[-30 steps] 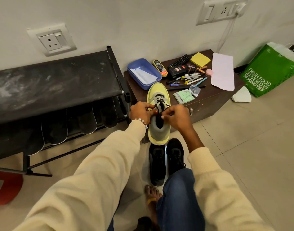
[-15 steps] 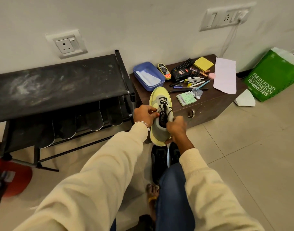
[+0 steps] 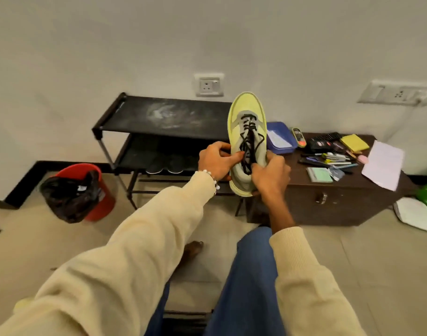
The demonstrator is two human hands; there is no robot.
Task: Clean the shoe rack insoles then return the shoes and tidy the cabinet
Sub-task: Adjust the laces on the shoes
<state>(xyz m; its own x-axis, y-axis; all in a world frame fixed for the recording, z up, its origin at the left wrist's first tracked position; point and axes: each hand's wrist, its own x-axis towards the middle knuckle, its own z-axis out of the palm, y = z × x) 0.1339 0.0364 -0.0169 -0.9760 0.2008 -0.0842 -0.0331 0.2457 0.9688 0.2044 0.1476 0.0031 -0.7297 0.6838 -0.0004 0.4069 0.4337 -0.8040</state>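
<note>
Shoe (image 3: 247,132) is held toe-up in front of the shoe rack (image 3: 164,117); your left hand (image 3: 216,161) and right hand (image 3: 270,175) fingers pinch its laces (image 3: 249,151).

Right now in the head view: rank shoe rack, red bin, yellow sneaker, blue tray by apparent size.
1. shoe rack, largest by far.
2. red bin and yellow sneaker: look alike; the sneaker is held up nearer the camera, so no ranking.
3. blue tray, smallest, partly hidden behind the sneaker.
</note>
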